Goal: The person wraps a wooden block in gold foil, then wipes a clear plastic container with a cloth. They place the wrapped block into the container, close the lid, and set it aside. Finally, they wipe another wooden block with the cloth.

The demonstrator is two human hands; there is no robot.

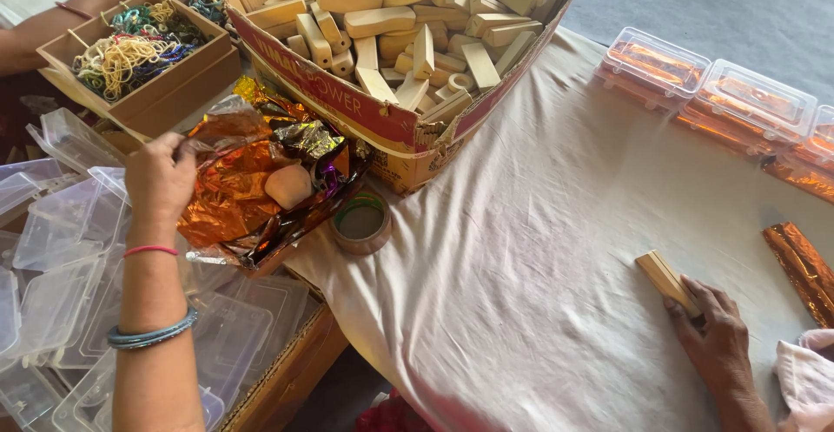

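Observation:
My left hand (pixel 161 180) reaches into a pile of crinkled orange and purple foil sheets (pixel 252 171) and pinches the edge of one sheet. A rounded wooden piece (pixel 287 186) lies on the foil beside it. My right hand (pixel 714 332) rests on the white cloth (pixel 521 267) at the lower right, fingers closed on the near end of a small rectangular wooden block (pixel 665 279). A foil-wrapped block (pixel 804 267) lies just right of it.
A large cardboard box (pixel 347 111) of plain wooden blocks stands at the top centre. A tape roll (pixel 361 222) sits by the foil. Clear plastic boxes (pixel 61 250) pile at the left; lidded boxes with wrapped pieces (pixel 708 85) line the right. Another person's arms (pixel 52 15) work over a box of beads (pixel 130 50).

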